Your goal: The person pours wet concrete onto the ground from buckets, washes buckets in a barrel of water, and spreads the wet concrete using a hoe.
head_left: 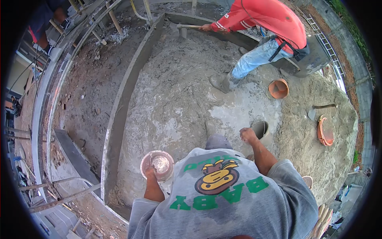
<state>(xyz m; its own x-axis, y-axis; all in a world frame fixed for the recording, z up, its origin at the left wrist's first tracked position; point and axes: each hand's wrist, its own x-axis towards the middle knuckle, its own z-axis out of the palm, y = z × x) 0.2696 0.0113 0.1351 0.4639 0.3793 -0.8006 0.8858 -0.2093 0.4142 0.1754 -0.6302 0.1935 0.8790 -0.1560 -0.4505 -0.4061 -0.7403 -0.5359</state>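
Note:
My left hand (150,173) is closed at the near rim of a pinkish bucket (169,158), which has pale residue inside. My fingertips are partly hidden there. On the other side, my right hand (249,136) is closed in a fist at the rim of a grey bucket (267,137). That bucket leans with its dark mouth facing up; whether I hold its rim or its handle is hard to make out. Between my hands, a grey rounded shape (218,142), maybe my knee or boot, shows beyond my shirt.
A co-worker in a red top (274,22) bends over a long-handled hoe (182,32) ahead. An orange bucket (278,88), another orange container (325,130) and a hoe (311,113) lie rightward. A raised concrete edge (121,91) runs along the left; a ladder (324,44) lies far right.

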